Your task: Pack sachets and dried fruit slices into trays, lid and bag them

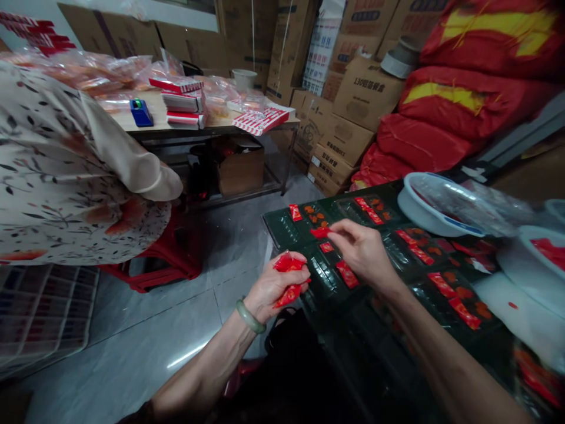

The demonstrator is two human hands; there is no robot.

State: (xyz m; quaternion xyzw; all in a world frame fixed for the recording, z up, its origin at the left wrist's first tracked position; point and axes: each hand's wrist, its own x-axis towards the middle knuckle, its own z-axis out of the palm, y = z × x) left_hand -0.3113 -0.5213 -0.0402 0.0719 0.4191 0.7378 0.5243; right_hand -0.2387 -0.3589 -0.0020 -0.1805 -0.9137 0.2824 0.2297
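My left hand (271, 287), with a pale green bangle at its wrist, is closed around several small red packets (289, 263) beside the table's near left edge. My right hand (362, 250) pinches one red sachet (319, 232) between thumb and fingertips. That sachet hangs above the clear plastic trays (321, 268) laid out on the dark green table (278, 227). Small orange-brown pieces (314, 213) sit in some trays, with red sachets (441, 285) next to them. Below my right hand lies another red sachet (346, 274).
White basins (441, 206) stand along the table's right side. At left, a person in a floral top (75, 171) sits on a red stool (150, 268). Behind are a bench with red-striped boxes (183, 106), a tape dispenser (140, 112), stacked cartons (339, 135) and red sacks (441, 106).
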